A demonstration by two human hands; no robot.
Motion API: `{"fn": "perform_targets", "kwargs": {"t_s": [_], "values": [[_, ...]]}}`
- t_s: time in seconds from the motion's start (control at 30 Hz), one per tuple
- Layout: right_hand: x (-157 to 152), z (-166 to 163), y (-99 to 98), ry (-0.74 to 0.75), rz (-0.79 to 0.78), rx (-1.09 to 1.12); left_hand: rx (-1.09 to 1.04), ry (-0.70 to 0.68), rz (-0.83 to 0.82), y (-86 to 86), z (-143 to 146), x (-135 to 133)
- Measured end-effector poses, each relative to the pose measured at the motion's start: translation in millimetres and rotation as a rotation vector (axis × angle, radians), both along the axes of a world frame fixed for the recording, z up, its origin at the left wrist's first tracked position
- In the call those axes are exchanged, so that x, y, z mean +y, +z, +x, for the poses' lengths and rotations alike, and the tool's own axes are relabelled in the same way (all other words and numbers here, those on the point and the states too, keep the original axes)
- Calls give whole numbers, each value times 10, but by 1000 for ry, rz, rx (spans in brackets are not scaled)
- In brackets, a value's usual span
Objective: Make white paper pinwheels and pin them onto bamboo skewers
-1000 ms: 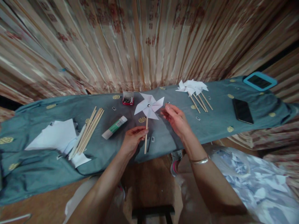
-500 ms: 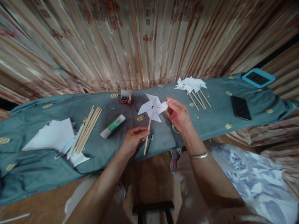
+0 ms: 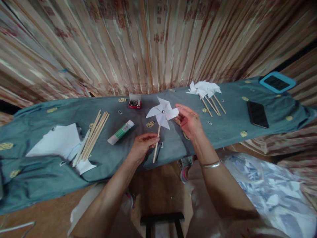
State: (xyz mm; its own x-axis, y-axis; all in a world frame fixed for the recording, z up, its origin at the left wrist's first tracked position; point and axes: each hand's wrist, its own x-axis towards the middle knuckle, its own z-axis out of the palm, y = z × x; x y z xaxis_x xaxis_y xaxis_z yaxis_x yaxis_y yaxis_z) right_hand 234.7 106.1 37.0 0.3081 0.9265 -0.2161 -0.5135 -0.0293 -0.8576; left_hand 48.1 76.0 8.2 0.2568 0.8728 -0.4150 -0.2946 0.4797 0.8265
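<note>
Both hands share one pinwheel [image 3: 162, 113] above the worktop [image 3: 223, 132]: keep your left hand [image 3: 143, 145] fingers pinching its stick [image 3: 156, 145] steady, while right hand [image 3: 189, 120] fingers nip the right blade lightly.

Right hand [image 3: 189, 120] moved up from beside pinwheel [image 3: 162, 113]; blade tip now pinched by fingertips [image 3: 178, 111]. Pinwheel stick [image 3: 156, 144] tilted slightly rightward at top. Wheel turned a little.
</note>
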Motion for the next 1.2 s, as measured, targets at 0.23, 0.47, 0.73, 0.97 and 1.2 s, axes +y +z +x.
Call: {"fn": "perform_targets", "kwargs": {"t_s": [0.23,0.47,0.73,0.97,1.2], "values": [[-21,-22,-1,31,-27,-12,-20,38,-8,-2,-12,20],[-37,-66,-21,61,-71,-39,-21,66,-4,37,-22,21],[-75,-145,-52,93,-71,-46,-7,99,12,25,-43,39],[-85,-201,-44,114,-95,-38,-10,110,9,25,-49,39],[-106,-238,-44,143,-95,-53,-4,133,4,46,-48,43]]}}
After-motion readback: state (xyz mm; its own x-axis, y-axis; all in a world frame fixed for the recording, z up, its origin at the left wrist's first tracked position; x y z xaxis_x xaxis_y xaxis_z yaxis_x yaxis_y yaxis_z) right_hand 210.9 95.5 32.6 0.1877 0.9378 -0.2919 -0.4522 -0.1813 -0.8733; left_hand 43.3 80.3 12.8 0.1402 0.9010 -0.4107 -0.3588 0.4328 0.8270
